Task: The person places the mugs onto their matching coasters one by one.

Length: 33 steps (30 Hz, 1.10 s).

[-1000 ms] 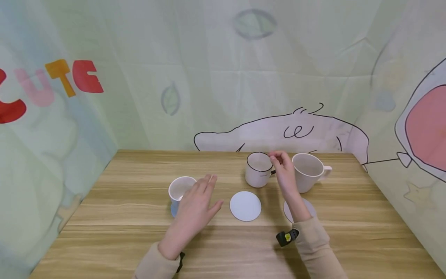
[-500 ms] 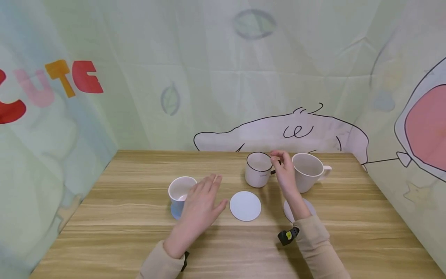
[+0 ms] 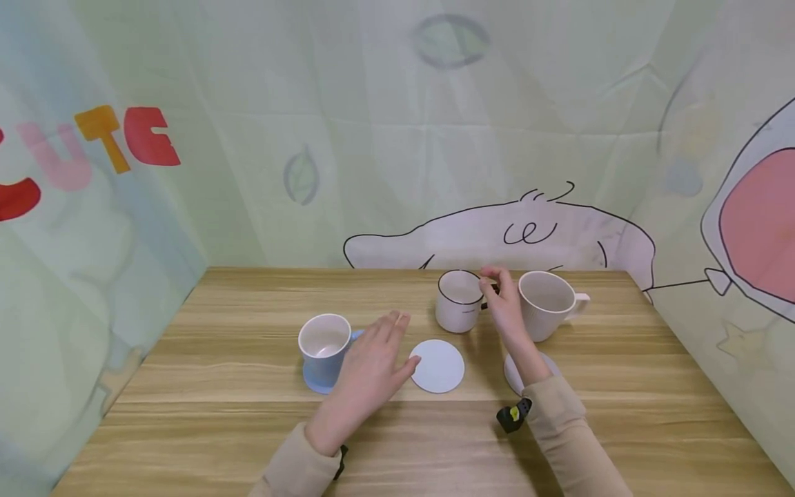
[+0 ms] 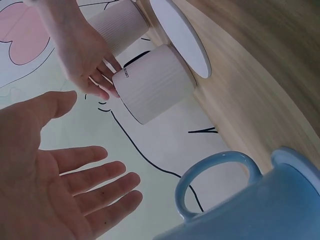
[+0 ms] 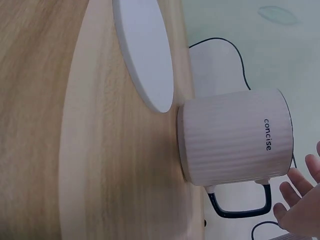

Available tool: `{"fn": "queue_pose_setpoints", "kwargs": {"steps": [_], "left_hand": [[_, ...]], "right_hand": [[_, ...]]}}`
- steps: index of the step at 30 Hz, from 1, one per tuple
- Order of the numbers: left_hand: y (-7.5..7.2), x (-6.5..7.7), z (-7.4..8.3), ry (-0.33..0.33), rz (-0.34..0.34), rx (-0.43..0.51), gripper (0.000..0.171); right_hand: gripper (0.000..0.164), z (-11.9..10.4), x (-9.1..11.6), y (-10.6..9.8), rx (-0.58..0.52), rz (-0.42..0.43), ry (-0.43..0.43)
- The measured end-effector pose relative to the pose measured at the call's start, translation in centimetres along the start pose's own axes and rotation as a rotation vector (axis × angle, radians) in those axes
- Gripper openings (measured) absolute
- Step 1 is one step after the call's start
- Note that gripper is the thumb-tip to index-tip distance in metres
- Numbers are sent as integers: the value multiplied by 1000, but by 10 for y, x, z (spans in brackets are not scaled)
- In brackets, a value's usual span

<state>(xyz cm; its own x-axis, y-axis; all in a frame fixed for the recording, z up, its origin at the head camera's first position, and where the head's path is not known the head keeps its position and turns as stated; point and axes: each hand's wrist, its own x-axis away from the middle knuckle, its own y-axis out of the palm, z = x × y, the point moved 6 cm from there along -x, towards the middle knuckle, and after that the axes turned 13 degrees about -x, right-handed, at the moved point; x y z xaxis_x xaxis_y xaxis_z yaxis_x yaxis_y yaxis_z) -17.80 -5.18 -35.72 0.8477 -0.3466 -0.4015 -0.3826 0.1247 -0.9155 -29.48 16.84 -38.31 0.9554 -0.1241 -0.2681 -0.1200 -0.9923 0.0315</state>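
My left hand [image 3: 370,359] hovers right of the blue mug [image 3: 332,362], its fingers straight and slightly spread, holding nothing. The mug is white inside and stands on a blue coaster [image 3: 315,382]. In the left wrist view, the blue mug's handle [image 4: 220,159] is apart from the hand. My right hand [image 3: 506,307] is beside a white ribbed mug [image 3: 455,316] with a dark rim and black handle; "concise" is printed on it in the right wrist view. The right fingertips [image 5: 296,176] are at that mug's rim, loosely bent; whether they touch is hard to tell.
A larger white mug [image 3: 537,323] stands right of my right hand. One white round coaster [image 3: 437,366] lies before the dark-rimmed mug. Another coaster [image 3: 515,376] is partly hidden under my right forearm. A printed curtain [image 3: 373,166] borders the wooden table [image 3: 236,331].
My left hand has moved right, away from the blue mug, uncovering more of it and part of its handle. My right hand has barely moved.
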Motion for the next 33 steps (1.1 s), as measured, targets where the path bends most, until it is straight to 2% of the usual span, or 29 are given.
{"fn": "queue_pose_setpoints", "kwargs": {"steps": [11,16,22,33], "left_hand": [[14,-3,3,-7,-78,7,64],[19,-5,5,6,-102,28,64],[26,-7,9,20,-136,109,65],[43,-7,10,6,-263,161,73]], "right_hand": [[31,11,-7,1,-13,25,92],[30,18,-11,-1,-83,83,136],[25,26,-16,-4,-179,162,138],[30,41,-19,-4,-205,161,213]]}}
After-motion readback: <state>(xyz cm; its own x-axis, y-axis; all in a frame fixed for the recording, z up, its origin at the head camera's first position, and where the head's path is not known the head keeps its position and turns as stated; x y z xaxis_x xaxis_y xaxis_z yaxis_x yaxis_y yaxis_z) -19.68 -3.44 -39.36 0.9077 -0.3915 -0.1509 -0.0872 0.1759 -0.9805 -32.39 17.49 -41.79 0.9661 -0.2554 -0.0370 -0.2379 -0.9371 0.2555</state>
